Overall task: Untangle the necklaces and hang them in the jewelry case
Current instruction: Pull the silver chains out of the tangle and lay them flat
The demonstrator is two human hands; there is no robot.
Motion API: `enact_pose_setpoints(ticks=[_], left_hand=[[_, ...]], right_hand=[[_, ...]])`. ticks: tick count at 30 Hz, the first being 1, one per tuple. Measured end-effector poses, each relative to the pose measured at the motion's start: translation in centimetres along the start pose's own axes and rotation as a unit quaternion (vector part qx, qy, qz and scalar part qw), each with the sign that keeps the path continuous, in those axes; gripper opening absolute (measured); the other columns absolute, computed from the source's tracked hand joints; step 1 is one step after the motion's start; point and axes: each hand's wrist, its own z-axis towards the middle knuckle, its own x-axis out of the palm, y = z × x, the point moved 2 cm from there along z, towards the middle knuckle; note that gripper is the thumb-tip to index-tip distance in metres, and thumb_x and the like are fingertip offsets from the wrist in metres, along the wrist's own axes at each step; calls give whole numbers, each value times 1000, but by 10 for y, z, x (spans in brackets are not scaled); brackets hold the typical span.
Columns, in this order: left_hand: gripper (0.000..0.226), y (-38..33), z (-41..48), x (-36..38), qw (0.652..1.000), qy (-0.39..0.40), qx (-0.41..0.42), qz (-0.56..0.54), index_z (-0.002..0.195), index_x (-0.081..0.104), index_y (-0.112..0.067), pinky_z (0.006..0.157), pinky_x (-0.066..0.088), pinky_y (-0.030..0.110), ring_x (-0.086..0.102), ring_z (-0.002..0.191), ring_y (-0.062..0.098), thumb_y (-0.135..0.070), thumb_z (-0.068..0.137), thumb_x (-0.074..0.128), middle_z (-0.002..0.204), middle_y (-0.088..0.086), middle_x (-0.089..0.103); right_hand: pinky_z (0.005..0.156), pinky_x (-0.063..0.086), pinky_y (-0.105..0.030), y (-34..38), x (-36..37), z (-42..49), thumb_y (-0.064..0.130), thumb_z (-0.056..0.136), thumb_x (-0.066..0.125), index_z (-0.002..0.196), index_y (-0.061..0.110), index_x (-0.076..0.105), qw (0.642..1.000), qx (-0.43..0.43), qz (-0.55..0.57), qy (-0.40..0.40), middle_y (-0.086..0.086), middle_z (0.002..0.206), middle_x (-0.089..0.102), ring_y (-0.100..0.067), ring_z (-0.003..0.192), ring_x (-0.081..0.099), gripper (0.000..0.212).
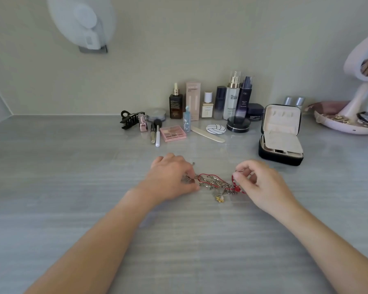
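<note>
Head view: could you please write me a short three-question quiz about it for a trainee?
1. True or false: the jewelry case stands shut.
2. What does the right hand pinch? A) a red cord B) a hair claw C) a makeup brush
3. On which side of the tangled necklaces does the case stand?

Key: 1. False, its lid is up. 2. A. 3. On the right, farther back on the table.
</note>
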Motion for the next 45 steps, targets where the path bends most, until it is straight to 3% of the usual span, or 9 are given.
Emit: enact_pose_setpoints(ticks=[6,8,13,19,22,26,31,37,45], left_hand=[[45,-7,-3,-7,987,-80,95,99,77,69,-19,79,39,34,61,87,24,-44,81,32,83,-2,68],[42,-12,-3,-17,988,-87,79,102,89,65,-19,81,35,32,57,95,23,-43,89,30,92,-1,67],[29,-39,5,-41,994,-27,50,95,101,61,-15,79,37,34,54,102,31,-32,95,38,102,13,63],[27,-40,20,-84,999,-21,10,-42,75,61,-11,51,38,23,54,62,18,-30,90,50,75,3,68],[32,-32,19,-85,947,-90,-45,-304,82,62,-12,55,41,18,56,67,15,-36,93,45,76,1,66],[43,-28,24,-65,831,-24,-84,-549,90,65,-21,82,47,31,69,88,12,-46,95,30,82,-7,73],[12,-30,32,-64,851,-47,-67,-519,81,65,-21,76,48,27,64,64,4,-21,89,56,64,-9,67],[20,-32,43,-73,809,-35,-47,-585,72,61,-18,62,45,25,47,51,12,-13,89,54,66,2,49],[22,-26,44,-54,763,28,-10,-646,77,60,-14,47,40,19,40,45,6,-22,93,47,69,-6,64]], right_hand=[[63,37,-11,10,-15,7,24,83,61,76,30,60,998,2,53,-15,7,85,61,-7,71,56,9],[64,37,-14,24,-20,15,26,81,63,73,33,61,999,-17,48,16,11,82,60,-3,67,55,11],[61,38,-13,71,-16,30,30,74,72,113,29,60,982,-91,-4,167,10,93,63,-1,63,52,41],[55,44,-16,92,-31,56,17,76,72,85,23,69,986,-99,20,134,3,66,68,-2,55,59,11],[50,42,-15,94,-41,72,10,77,70,76,16,66,978,-67,170,97,5,56,67,3,46,57,7],[44,43,-13,95,-46,85,4,84,61,73,15,57,949,-25,306,72,7,52,65,1,46,60,17],[43,42,-17,100,-55,97,13,93,48,78,22,47,940,-11,335,55,-5,76,69,-8,53,65,18],[42,36,-14,108,-72,111,14,94,45,81,27,46,960,-68,271,4,0,71,68,-6,50,60,19],[42,38,-11,103,-80,126,17,93,48,92,16,60,942,12,334,-33,4,70,67,0,48,59,12]])
